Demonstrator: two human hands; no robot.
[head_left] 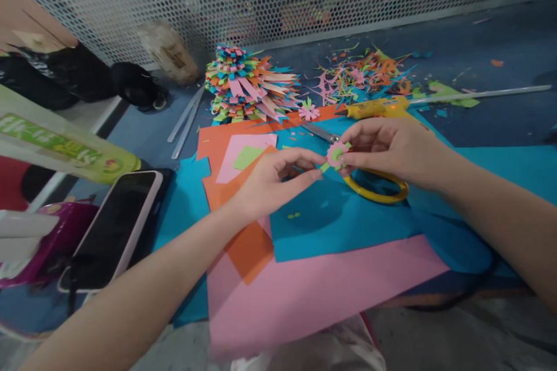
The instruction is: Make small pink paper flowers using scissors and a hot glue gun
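Between my fingertips is a small pink paper flower (pixel 336 154) with a green centre and green strips sticking out. My right hand (pixel 383 148) pinches it from the right. My left hand (pixel 287 177) has its thumb and forefinger pressed together on a green strip at the flower's left side. Below lie scissors (pixel 378 192) with yellow handles, partly hidden by my right hand, on a blue paper sheet (pixel 322 237). Just beyond the hands sits another pink paper flower (pixel 308 110). A yellow hot glue gun (pixel 376 108) with a clear glue stick rests behind my right hand.
Fringed paper rolls (pixel 248 84) are piled at the back, beside paper scraps (pixel 365 75). Glue sticks (pixel 187 122) lie left of them. At the left are a phone (pixel 115 226) and a bottle (pixel 65 139). Pink paper (pixel 322 295) overhangs the front edge; a perforated panel (pixel 278 0) stands behind.
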